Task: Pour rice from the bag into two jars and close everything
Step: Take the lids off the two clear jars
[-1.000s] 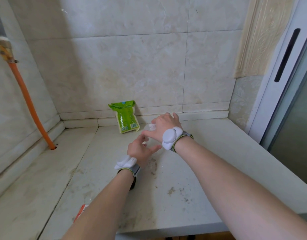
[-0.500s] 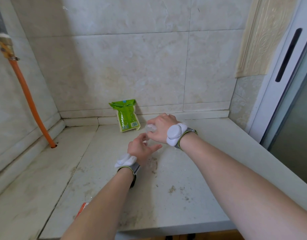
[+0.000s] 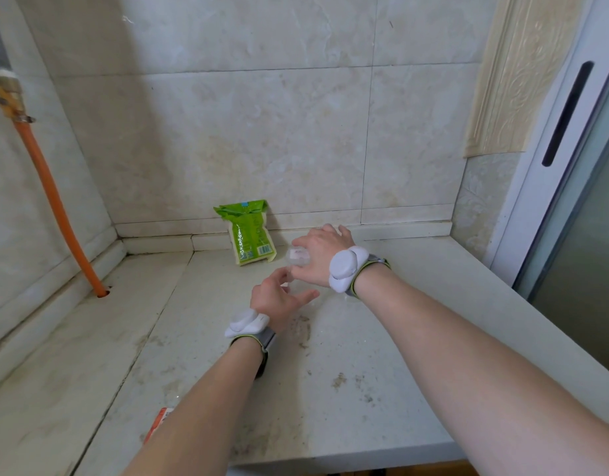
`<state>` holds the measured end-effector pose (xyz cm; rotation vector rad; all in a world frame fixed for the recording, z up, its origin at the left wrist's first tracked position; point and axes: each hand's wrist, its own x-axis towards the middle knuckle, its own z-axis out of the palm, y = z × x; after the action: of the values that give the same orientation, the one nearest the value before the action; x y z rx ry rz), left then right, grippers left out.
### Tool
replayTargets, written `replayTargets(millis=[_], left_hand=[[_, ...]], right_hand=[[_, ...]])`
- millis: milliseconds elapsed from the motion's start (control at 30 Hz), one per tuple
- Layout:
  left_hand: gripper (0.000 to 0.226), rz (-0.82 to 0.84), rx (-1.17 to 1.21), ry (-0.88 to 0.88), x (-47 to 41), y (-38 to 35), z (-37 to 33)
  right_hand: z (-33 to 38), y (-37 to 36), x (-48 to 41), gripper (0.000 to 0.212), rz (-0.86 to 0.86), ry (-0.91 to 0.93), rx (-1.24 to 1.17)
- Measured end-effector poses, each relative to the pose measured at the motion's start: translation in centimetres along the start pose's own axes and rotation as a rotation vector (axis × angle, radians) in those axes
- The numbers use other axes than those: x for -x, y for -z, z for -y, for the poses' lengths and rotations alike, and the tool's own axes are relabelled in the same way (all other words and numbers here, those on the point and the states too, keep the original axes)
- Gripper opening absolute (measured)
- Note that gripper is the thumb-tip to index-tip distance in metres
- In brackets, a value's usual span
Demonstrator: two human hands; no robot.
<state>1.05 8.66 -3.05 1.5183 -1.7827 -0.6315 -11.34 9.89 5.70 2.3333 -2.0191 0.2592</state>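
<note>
A green rice bag (image 3: 249, 232) leans against the back wall on the stone counter (image 3: 364, 389). Just right of it, my right hand (image 3: 318, 254) is closed over the top of a small clear jar (image 3: 297, 257), which is mostly hidden under my fingers. My left hand (image 3: 279, 297) is just below and in front of the jar with fingers spread, close to its base; whether it touches the jar I cannot tell. Both wrists wear white bands. No second jar shows.
An orange hose (image 3: 55, 207) runs down the left wall into a hole in the counter. A red and white object (image 3: 158, 422) peeks out beside my left forearm near the front edge. A sliding door frame (image 3: 564, 139) stands at the right.
My right hand has shifted slightly back and right on the jar. The left hand stays just below it with fingers spread.
</note>
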Motion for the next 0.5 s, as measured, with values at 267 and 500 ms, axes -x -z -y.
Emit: replayTargets(millis=[267,500], left_hand=[[0.060,-0.009,0.015,-0.013,0.20,0.07,0.06],[0.072,0.014,0.003,0.000,0.12,0.17,-0.04]], right_hand=[[0.02,0.28,-0.38,0.069,0.016,-0.052,0.039],[0.12,0.28,0.08,0.049,-0.006,0.067,-0.055]])
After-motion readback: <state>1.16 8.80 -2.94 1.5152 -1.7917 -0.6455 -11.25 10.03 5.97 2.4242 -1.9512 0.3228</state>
